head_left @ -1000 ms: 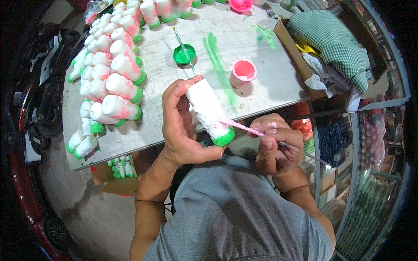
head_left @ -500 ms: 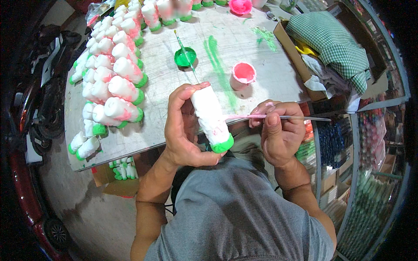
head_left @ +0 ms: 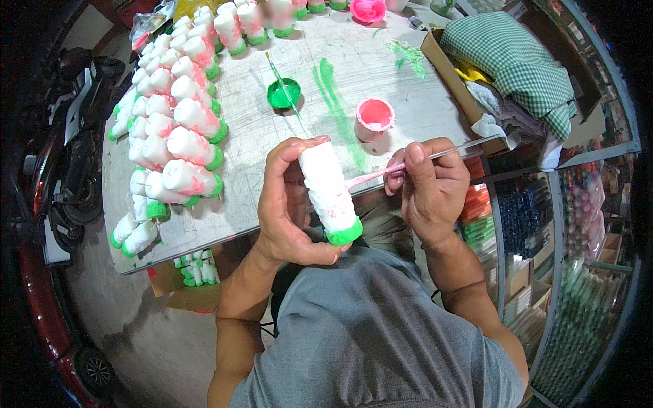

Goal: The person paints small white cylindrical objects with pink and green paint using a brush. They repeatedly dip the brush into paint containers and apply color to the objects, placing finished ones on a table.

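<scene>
White plaster makes up the body of the figurine point(head_left: 330, 194), a stubby, lumpy cylinder with a bright green base and faint pink touches along its side. It sits in the left hand point(head_left: 289, 204), whose fingers are wrapped around its back while the thumb reaches over its upper end, just above the near edge of the table point(head_left: 408, 81) and in front of the person's chest. Its long axis runs from upper left to lower right, the rounded white end pointing away toward the table and the green base pointing down toward the person's grey shirt point(head_left: 381, 340). To its right, a thin brush point(head_left: 381, 173) with a pink-stained tip touches the side of the figurine; the right hand point(head_left: 428, 187) is closed around the brush handle, pinching it between thumb and fingers. Going left to right across the scene, a dark motorbike point(head_left: 75, 163) stands on the concrete floor at the far left, then a dense cluster of finished figurines point(head_left: 177, 129), white with pink blushes and green bases, lies in rows on the table's left part. A small green paint cup point(head_left: 283, 93) with a green-stained stick in it sits near the middle, next to a long green smear on the grey, scratched surface, and a pink paint cup point(head_left: 373, 117) stands just right of the smear. A cardboard box point(head_left: 449, 68) holding a green checked cloth point(head_left: 517, 61) sits at the right edge, and glass shelves of small goods point(head_left: 537, 217) fill the far right.
</scene>
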{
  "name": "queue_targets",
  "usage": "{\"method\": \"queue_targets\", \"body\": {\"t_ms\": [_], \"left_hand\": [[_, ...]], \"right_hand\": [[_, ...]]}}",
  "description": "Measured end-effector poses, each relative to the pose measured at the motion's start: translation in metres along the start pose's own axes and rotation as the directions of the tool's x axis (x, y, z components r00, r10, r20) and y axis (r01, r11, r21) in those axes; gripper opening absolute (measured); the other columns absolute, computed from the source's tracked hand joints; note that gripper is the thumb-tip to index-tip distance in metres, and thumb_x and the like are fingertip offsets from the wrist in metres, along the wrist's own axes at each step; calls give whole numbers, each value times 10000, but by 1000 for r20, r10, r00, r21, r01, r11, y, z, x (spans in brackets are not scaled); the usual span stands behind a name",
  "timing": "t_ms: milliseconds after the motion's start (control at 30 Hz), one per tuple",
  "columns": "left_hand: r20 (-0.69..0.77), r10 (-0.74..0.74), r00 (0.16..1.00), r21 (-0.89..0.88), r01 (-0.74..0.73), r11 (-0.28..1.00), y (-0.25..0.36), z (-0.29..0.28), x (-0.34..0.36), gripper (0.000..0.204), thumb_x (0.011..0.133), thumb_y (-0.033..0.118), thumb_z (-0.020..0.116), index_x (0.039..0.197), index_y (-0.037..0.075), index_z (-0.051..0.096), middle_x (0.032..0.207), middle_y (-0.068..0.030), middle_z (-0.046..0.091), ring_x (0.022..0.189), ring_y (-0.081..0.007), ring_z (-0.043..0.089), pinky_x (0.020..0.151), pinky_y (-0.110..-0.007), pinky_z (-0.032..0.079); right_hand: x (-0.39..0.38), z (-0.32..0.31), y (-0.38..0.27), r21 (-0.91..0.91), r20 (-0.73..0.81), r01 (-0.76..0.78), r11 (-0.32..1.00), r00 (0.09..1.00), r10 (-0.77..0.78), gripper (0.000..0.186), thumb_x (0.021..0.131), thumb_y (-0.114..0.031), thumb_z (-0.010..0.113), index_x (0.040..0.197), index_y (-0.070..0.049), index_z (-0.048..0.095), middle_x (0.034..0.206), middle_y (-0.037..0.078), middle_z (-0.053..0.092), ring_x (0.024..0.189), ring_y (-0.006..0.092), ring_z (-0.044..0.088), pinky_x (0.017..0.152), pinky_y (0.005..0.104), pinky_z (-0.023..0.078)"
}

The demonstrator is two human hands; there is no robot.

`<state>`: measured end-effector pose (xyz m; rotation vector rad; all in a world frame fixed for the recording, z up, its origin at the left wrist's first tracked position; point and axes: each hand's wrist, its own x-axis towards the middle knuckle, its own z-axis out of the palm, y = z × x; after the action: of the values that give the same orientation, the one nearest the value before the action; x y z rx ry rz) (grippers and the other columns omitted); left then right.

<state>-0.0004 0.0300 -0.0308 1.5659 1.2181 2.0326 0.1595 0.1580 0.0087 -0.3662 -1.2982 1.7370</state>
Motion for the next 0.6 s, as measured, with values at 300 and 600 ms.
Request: {"method": "queue_targets", "body": {"t_ms": [300, 600], "left_hand": [[-2, -61, 998, -98, 60, 993, 1, 4, -2, 1229, 444, 187, 918, 1500, -11, 322, 1413, -172, 435, 1375, -352, 469, 1137, -434, 362], [56, -49, 997, -138, 56, 989, 5, 1, -1, 1194, 489, 71, 903, 1505, 13, 278, 1443, -189, 390, 1407, -317, 418, 1155, -405, 337]], "right_hand": [[-4, 7, -2, 14, -17, 28, 1000, 999, -28, 153, 1024, -131, 642, 969, -20, 553, 805, 107, 694, 629, 117, 634, 569, 262, 549], [-8, 4, -1, 14, -27, 7, 1000, 1000, -6, 159, 1021, -131, 648, 953, -20, 557, 802, 101, 693, 611, 112, 627, 552, 258, 542]]}}
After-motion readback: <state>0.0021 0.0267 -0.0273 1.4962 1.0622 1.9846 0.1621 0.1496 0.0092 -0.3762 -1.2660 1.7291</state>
